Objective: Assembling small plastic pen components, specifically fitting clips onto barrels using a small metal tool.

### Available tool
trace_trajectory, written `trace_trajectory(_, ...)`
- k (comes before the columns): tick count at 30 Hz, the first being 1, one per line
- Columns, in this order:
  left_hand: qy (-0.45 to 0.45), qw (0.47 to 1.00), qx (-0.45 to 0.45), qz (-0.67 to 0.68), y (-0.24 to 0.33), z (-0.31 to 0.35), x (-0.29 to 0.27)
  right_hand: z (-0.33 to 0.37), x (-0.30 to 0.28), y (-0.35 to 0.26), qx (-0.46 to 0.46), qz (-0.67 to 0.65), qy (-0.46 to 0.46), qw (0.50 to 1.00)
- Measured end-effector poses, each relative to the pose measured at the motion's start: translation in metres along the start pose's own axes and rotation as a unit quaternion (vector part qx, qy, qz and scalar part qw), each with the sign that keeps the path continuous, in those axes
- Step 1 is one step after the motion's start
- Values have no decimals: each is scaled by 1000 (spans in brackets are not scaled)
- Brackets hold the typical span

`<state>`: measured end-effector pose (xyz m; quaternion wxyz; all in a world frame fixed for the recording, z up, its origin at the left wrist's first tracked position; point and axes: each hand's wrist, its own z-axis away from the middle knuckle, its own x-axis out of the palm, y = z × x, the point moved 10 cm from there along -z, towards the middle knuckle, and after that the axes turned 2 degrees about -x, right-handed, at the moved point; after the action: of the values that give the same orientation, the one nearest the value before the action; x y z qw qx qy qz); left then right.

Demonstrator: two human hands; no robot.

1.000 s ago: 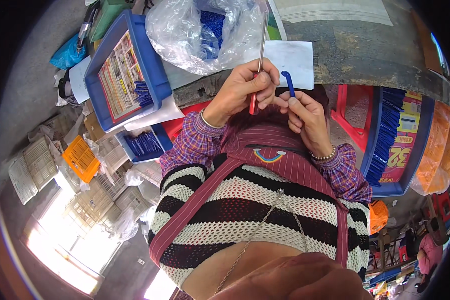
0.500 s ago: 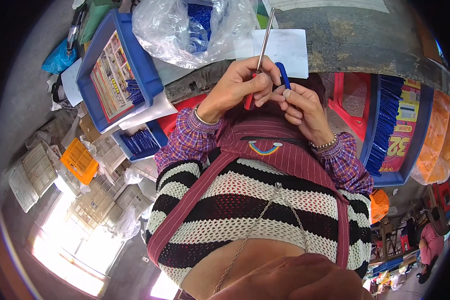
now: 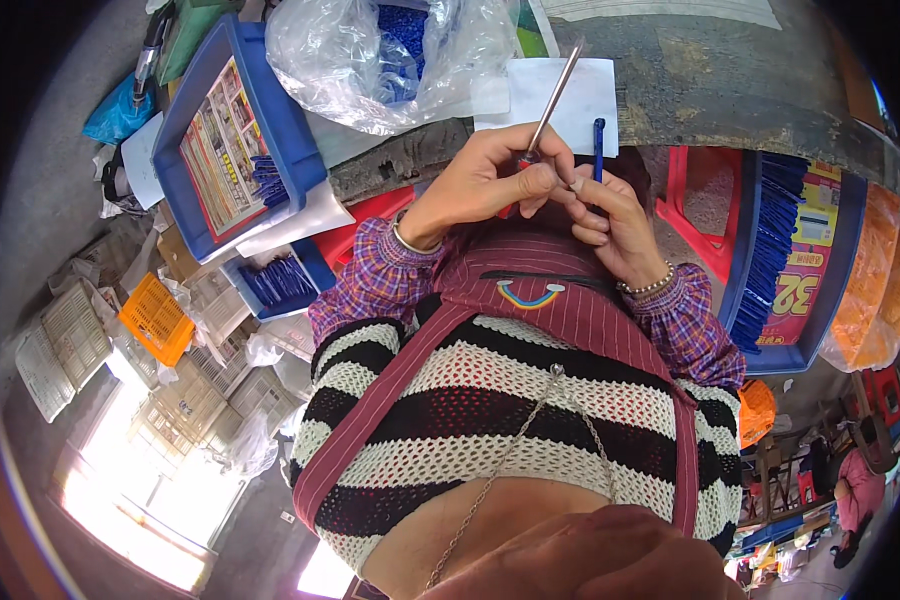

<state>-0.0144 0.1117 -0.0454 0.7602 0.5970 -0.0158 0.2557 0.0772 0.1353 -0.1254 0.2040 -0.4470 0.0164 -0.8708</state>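
My left hand grips a thin metal rod with a red handle, which points up and away over a white paper sheet. Right beside it, my right hand pinches a slim blue pen-like piece held upright. The fingertips of both hands touch. They are held close in front of my chest, above a maroon striped apron and a black-and-white knit top.
A clear plastic bag of blue parts lies on the worn grey tabletop. To the left sit blue trays and a smaller blue bin of blue pieces. At the right is a large blue tray of blue sticks. Orange crate below left.
Both hands have stayed together while the metal rod tilted more to the right. The blue piece in my right hand now stands more upright, showing above my fingers.
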Motion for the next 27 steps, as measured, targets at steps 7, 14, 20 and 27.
trace_trajectory(7,-1,1000,-14,-14,-2,2,0,-1,0,0,-2,10,-7,1000)
trace_trajectory(14,-12,1000,-18,-6,-4,2,3,-3,-2,4,5,7,4,1000)
trace_trajectory(20,76,995,-43,-56,-4,5,-15,2,0,-10,-72,117,42,990)
trace_trajectory(27,97,936,27,-338,13,6,-15,4,2,-12,-84,154,46,983)
